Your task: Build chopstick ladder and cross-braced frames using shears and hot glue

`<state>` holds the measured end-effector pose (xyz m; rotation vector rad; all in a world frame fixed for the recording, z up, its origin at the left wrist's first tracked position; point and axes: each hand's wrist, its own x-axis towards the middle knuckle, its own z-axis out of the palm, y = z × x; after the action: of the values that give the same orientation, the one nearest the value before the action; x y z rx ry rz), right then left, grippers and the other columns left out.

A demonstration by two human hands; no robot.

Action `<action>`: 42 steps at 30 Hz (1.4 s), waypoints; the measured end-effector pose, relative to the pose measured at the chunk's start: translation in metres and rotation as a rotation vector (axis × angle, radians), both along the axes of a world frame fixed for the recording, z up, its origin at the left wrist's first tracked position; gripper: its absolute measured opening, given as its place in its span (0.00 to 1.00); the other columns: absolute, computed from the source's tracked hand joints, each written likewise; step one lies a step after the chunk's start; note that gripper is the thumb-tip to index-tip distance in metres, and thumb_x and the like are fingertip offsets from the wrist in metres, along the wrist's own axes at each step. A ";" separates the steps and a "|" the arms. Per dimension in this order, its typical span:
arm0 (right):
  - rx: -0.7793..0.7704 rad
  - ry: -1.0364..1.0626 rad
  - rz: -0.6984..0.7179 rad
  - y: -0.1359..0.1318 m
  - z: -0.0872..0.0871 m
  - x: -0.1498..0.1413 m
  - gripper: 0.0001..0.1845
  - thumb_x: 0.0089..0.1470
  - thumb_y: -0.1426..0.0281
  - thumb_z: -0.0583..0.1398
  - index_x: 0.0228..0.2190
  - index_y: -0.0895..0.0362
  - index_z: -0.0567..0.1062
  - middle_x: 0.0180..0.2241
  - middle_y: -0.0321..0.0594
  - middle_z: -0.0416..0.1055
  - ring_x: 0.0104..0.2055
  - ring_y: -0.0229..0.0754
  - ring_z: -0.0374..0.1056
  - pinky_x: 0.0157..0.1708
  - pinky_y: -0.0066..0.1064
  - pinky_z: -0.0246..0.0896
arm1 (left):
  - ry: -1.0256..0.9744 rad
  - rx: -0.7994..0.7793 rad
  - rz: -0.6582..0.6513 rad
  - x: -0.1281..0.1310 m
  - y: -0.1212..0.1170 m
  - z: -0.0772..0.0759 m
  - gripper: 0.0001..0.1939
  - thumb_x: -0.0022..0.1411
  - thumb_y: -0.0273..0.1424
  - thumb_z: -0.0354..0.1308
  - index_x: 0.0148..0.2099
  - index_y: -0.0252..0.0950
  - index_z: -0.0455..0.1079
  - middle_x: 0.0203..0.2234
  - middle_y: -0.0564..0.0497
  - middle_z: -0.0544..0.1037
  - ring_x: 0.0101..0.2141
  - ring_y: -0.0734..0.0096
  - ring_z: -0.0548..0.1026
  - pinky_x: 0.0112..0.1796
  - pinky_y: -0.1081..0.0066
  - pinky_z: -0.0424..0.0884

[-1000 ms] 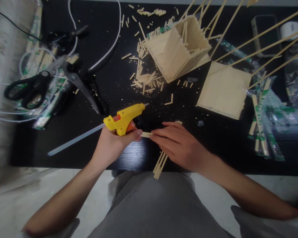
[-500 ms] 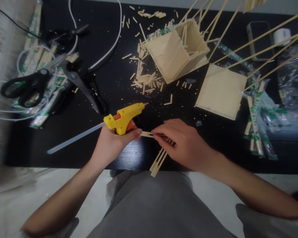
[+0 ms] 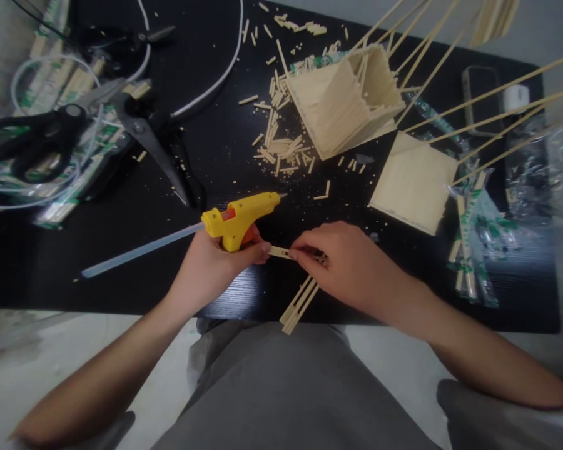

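In my left hand (image 3: pixel 220 259) is a yellow hot glue gun (image 3: pixel 241 215), its nozzle pointing right and a long clear glue stick (image 3: pixel 141 250) trailing from its back. The left thumb and a finger also pinch the end of a short pale wooden piece (image 3: pixel 279 252). My right hand (image 3: pixel 340 253) is closed on the other end of that piece, beside a small framework of thin wooden sticks (image 3: pixel 300 306) that slants down toward the table's front edge. The right hand covers the framework's upper part, so how the two are joined cannot be made out.
A box built of wooden sticks (image 3: pixel 342 106) stands on a flat base at the back, with cut stick pieces (image 3: pixel 281 147) scattered beside it. A square stick panel (image 3: pixel 413 181), wrapped chopsticks (image 3: pixel 469 244) and a phone (image 3: pixel 482 100) lie rightward; scissors (image 3: pixel 42 134) and pliers-like cutters (image 3: pixel 154 147) lie left.
The camera view has shifted a little, moving the table items across the picture. Both hands keep their hold on the wooden piece, and the glue gun stays in the left hand.
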<state>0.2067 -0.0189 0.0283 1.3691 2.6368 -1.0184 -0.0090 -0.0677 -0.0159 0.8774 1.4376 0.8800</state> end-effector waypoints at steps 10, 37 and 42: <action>0.394 0.249 -0.247 -0.014 0.010 0.044 0.05 0.68 0.72 0.65 0.40 0.49 0.81 0.39 0.40 0.84 0.42 0.50 0.81 0.44 0.43 0.75 | -0.012 -0.005 0.021 0.000 0.001 0.001 0.12 0.53 0.32 0.77 0.34 0.38 0.76 0.30 0.53 0.83 0.29 0.67 0.82 0.32 0.71 0.80; 0.288 0.516 -0.361 -0.060 -0.055 0.089 0.12 0.65 0.76 0.66 0.47 0.51 0.81 0.42 0.40 0.84 0.43 0.46 0.79 0.41 0.40 0.78 | 0.155 0.001 0.048 -0.006 0.001 0.002 0.13 0.56 0.35 0.77 0.38 0.39 0.76 0.28 0.54 0.83 0.28 0.66 0.85 0.36 0.70 0.85; 0.320 0.490 -0.357 -0.061 -0.054 0.083 0.13 0.64 0.76 0.68 0.49 0.51 0.80 0.43 0.41 0.84 0.44 0.47 0.79 0.44 0.42 0.78 | 0.157 -0.002 0.056 -0.006 0.000 -0.001 0.14 0.55 0.34 0.78 0.39 0.38 0.77 0.28 0.54 0.83 0.28 0.68 0.85 0.36 0.73 0.84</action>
<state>0.2896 -0.0801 -0.0259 1.9313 3.0822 -1.1221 -0.0152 -0.0675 -0.0165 0.9254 1.6055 0.8670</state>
